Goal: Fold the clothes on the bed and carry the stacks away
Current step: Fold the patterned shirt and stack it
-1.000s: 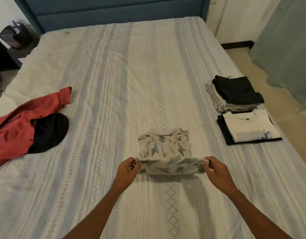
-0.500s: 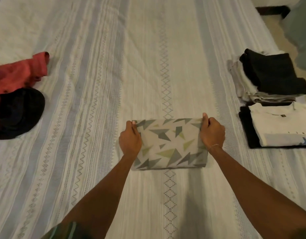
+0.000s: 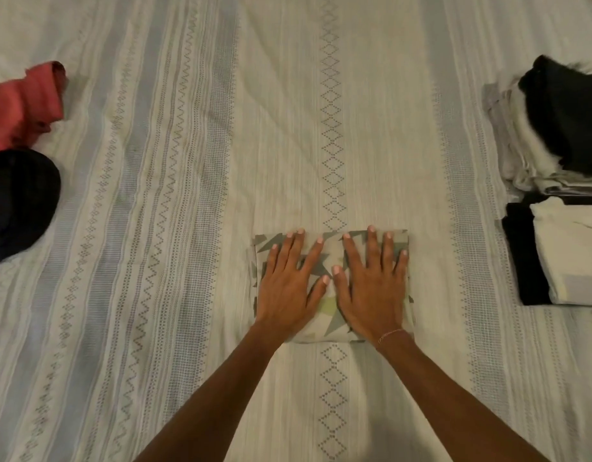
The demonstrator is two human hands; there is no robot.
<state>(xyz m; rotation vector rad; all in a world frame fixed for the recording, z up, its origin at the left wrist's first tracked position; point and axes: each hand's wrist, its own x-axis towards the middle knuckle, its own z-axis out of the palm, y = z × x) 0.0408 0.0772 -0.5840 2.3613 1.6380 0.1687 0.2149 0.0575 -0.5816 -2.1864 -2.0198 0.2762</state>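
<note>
A folded shirt with a grey and green triangle print (image 3: pixel 328 306) lies flat on the striped bedspread (image 3: pixel 188 195), in the middle of the view. My left hand (image 3: pixel 288 288) and my right hand (image 3: pixel 371 288) rest palm down on top of it, side by side, fingers spread and thumbs nearly touching. Neither hand grips the cloth. Most of the shirt is hidden under my hands.
At the left edge lie an unfolded red garment (image 3: pixel 21 105) and a black garment (image 3: pixel 18 203). At the right edge stand two folded stacks: a farther one topped in black (image 3: pixel 568 118), and a nearer one with a white shirt on black (image 3: pixel 568 251).
My hands folded the near edge of the patterned shirt up over itself, let go of its corners, and now lie flat on top. The view has moved closer.
</note>
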